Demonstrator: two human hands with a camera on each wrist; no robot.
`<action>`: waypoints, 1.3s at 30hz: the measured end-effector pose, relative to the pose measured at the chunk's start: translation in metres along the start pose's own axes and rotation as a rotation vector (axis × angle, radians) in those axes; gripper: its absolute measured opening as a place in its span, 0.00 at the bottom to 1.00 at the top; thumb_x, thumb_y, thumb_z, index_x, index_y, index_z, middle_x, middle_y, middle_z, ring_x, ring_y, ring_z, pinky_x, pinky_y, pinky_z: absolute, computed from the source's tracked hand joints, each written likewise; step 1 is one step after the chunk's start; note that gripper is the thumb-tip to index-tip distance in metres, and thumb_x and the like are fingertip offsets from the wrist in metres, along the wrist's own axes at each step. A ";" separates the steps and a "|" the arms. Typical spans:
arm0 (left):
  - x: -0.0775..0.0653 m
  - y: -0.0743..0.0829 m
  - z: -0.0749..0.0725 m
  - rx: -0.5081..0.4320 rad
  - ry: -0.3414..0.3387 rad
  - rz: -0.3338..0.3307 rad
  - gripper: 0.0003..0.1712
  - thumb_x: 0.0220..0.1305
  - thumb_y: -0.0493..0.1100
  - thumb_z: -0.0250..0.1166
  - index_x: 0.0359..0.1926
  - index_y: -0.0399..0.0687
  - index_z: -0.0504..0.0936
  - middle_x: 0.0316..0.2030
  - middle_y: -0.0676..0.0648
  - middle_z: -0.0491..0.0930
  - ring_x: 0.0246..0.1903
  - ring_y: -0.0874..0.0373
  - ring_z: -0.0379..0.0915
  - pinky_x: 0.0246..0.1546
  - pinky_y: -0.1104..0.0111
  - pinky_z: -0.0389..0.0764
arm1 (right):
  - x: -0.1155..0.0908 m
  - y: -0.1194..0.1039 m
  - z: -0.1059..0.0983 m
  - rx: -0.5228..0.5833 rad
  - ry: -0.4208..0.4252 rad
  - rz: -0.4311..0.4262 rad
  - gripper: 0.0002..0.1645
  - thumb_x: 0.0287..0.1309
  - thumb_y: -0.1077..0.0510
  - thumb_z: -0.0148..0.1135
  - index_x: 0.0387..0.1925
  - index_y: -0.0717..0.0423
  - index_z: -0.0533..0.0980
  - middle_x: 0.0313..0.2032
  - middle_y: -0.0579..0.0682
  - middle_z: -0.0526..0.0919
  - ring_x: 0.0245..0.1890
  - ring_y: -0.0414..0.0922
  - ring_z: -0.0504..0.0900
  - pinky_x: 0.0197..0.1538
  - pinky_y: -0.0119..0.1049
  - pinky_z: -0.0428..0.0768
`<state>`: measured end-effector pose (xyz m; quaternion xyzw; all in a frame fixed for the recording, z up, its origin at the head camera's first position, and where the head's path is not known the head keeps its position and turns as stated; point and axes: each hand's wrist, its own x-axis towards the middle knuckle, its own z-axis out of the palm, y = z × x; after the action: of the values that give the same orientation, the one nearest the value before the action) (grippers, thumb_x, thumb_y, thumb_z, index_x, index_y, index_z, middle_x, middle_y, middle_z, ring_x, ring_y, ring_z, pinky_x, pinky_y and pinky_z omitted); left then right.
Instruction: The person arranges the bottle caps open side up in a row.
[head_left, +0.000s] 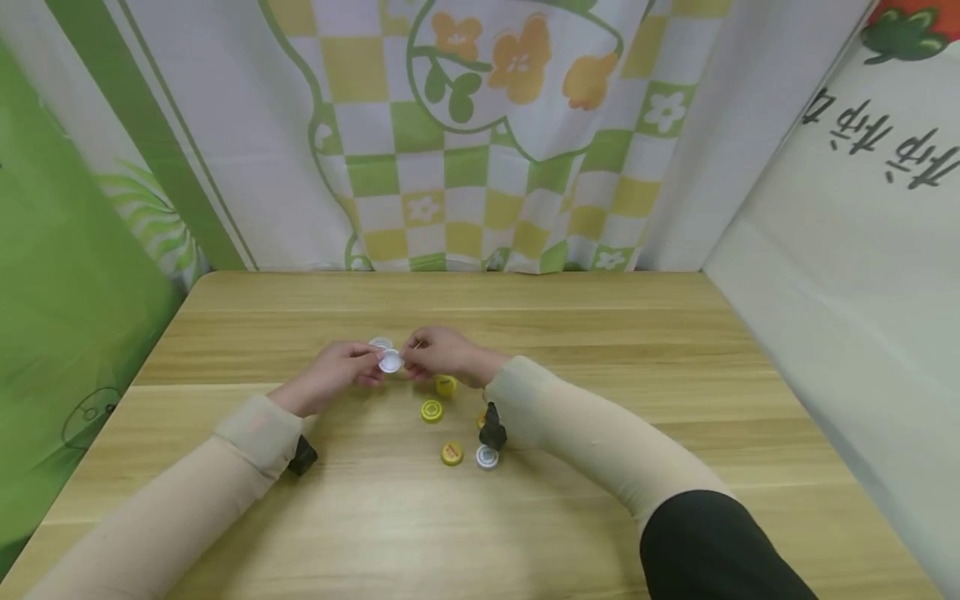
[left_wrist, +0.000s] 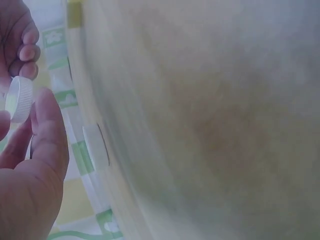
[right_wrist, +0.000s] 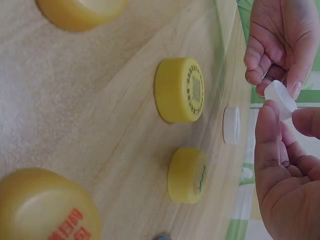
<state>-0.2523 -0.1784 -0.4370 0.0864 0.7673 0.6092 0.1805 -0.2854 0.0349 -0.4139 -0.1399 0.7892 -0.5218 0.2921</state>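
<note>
While white cap (head_left: 390,361) is held above table (head_left: 420,533), its edge is pinched by left hand (head_left: 345,367) and right hand (head_left: 444,352) alike; two-handed handling seems current step. For next move, one grip should probably be eased, yellow caps (head_left: 431,411) left undisturbed.

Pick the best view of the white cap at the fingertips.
Left wrist: the white cap appears side-on there, with the fine ridges round its edge plainly visible. Right wrist shows it too, but tilted and pale, its ridges hard to make out. Head only gives a small white disc, too little for edge detail.
</note>
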 end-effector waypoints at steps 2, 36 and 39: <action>0.003 0.002 -0.002 -0.012 -0.006 -0.011 0.21 0.80 0.36 0.53 0.60 0.17 0.72 0.42 0.40 0.82 0.38 0.59 0.80 0.43 0.69 0.86 | 0.002 0.000 -0.001 0.011 0.003 0.008 0.09 0.74 0.65 0.56 0.48 0.68 0.77 0.40 0.61 0.84 0.35 0.48 0.85 0.44 0.38 0.88; 0.046 0.014 -0.002 0.144 0.097 -0.126 0.22 0.78 0.37 0.52 0.60 0.21 0.74 0.51 0.32 0.80 0.47 0.47 0.79 0.52 0.61 0.84 | 0.036 0.011 -0.008 0.127 0.078 0.109 0.17 0.76 0.67 0.51 0.60 0.73 0.73 0.35 0.56 0.82 0.31 0.43 0.83 0.36 0.30 0.85; 0.048 0.016 -0.001 0.123 0.079 -0.160 0.25 0.80 0.41 0.50 0.62 0.21 0.72 0.52 0.33 0.79 0.49 0.48 0.77 0.55 0.60 0.82 | 0.036 0.011 -0.009 0.118 0.070 0.115 0.18 0.75 0.68 0.50 0.60 0.73 0.72 0.34 0.56 0.82 0.30 0.44 0.83 0.36 0.30 0.85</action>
<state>-0.2980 -0.1588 -0.4299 0.0117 0.8141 0.5478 0.1923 -0.3181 0.0269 -0.4327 -0.0586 0.7735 -0.5544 0.3015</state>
